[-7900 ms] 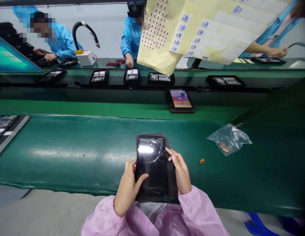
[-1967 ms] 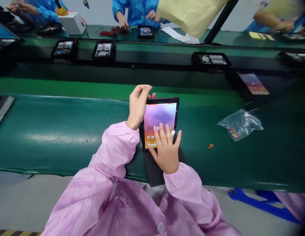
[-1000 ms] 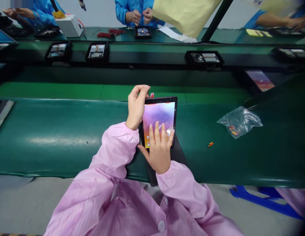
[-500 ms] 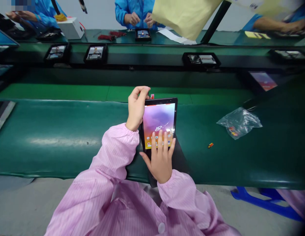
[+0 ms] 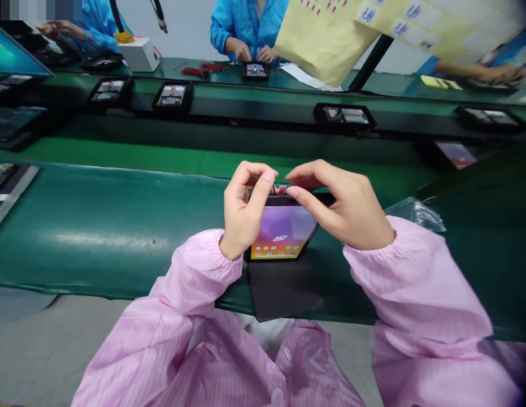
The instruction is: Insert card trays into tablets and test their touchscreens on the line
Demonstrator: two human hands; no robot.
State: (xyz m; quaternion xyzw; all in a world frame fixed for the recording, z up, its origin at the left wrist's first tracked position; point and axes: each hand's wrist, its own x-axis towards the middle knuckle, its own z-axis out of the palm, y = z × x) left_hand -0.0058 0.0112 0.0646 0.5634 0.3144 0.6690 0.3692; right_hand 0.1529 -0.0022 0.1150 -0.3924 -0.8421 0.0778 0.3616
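Observation:
A lit tablet (image 5: 283,229) with a purple and orange screen is tilted up on the green bench, a dark flat cover (image 5: 283,288) spread in front of it. At its top edge shows a small red and white piece (image 5: 282,190). My left hand (image 5: 248,209) is at the tablet's upper left corner, thumb and forefinger pinched; what they hold is too small to make out. From the right my right hand (image 5: 343,203) reaches to the red and white piece, thumb and forefinger close around its right side. Whether it grips the piece is unclear.
A clear plastic bag (image 5: 417,215) lies right of my right hand. Beyond the green bench (image 5: 97,226), black trays with devices (image 5: 345,115) stand along a line. A person in blue (image 5: 250,28) works opposite. Yellow paper (image 5: 322,39) hangs at the upper right.
My right hand has left the screen and moved up to the tablet's top edge. The tablet is tilted differently, and more of the dark cover shows. My left hand remains near the corner.

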